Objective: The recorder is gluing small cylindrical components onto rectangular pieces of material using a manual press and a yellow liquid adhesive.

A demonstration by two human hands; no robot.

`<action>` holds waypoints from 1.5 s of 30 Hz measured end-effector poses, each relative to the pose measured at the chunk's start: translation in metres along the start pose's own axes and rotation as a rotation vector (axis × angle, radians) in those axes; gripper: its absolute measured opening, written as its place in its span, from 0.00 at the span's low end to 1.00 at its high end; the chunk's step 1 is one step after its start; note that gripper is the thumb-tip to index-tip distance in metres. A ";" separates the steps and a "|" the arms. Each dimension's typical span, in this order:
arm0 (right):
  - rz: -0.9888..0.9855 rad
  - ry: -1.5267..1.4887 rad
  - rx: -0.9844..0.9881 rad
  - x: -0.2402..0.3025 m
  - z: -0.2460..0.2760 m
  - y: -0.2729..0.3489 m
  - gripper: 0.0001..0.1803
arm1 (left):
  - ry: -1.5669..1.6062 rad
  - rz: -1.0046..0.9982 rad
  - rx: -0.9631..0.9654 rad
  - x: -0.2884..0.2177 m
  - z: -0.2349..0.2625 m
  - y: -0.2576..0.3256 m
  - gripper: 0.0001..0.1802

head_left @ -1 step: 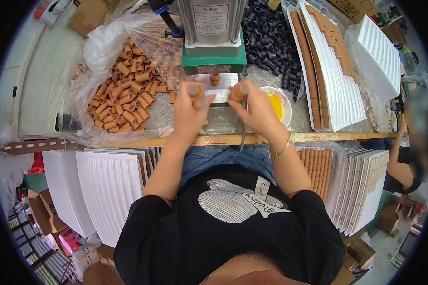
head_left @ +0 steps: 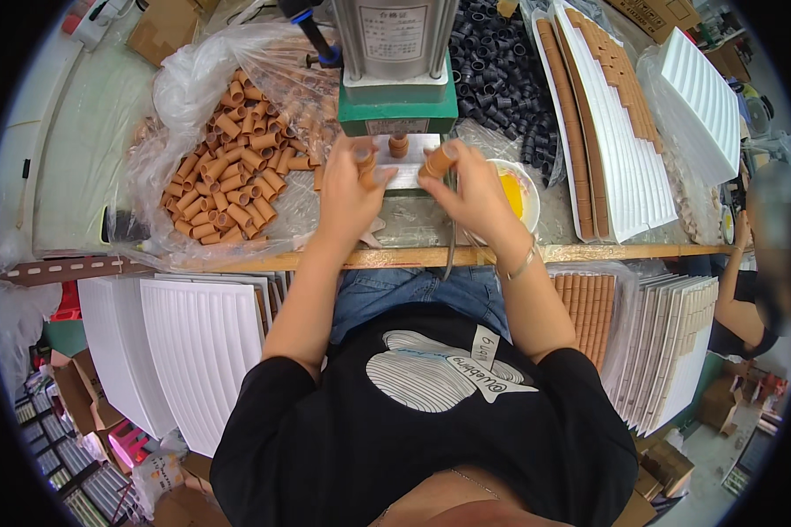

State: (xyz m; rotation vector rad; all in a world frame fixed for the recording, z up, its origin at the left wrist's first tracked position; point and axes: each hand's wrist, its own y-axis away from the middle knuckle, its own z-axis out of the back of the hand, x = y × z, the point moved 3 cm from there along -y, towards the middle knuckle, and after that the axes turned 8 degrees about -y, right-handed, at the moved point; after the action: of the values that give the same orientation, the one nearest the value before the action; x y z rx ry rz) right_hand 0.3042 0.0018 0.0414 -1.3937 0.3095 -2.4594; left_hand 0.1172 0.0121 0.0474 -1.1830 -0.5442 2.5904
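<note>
My left hand (head_left: pixel 344 195) is closed around orange-brown plastic tubes (head_left: pixel 366 159), left of the press's metal base plate (head_left: pixel 402 176). My right hand (head_left: pixel 482 195) grips another orange-brown tube (head_left: pixel 440 160), tilted, over the plate's right edge. Between the hands, a similar short piece (head_left: pixel 399 146) stands upright on the plate, under the green press head (head_left: pixel 397 112). Slight blur hides whether the tubes in my left hand are joined to other parts.
A heap of orange-brown tubes (head_left: pixel 237 176) lies on plastic sheeting at left. Black fittings (head_left: pixel 497 75) are piled behind at right. A white bowl (head_left: pixel 533 204) with something yellow stands near my right wrist. White ridged trays (head_left: pixel 620 132) lean farther right, near another person's arm (head_left: pixel 743 294).
My right hand has shifted slightly, and the tube in it now leans farther over. My left hand has moved only a little. The piece on the plate stays standing.
</note>
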 end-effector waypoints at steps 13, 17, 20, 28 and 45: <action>-0.060 0.359 -0.012 -0.003 -0.025 -0.026 0.26 | 0.577 0.220 0.240 0.043 0.011 0.016 0.23; 0.077 0.119 -0.074 0.036 0.005 0.002 0.28 | 0.826 0.275 0.422 0.017 0.024 0.035 0.23; -0.098 -0.478 0.235 0.049 0.007 0.019 0.23 | 0.787 0.230 0.620 -0.008 0.024 0.038 0.20; -0.122 -0.347 0.070 0.044 -0.006 0.039 0.15 | 0.412 0.183 0.365 -0.022 0.013 0.057 0.15; -0.221 -0.464 0.083 0.043 -0.003 0.053 0.12 | -0.261 0.759 0.257 0.061 0.228 0.157 0.18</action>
State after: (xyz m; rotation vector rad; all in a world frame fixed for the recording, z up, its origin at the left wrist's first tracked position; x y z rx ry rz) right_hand 0.2885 -0.0628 0.0569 -1.9874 -0.0540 -2.1826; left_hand -0.1063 -0.1605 0.0764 -1.1158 0.2666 3.3307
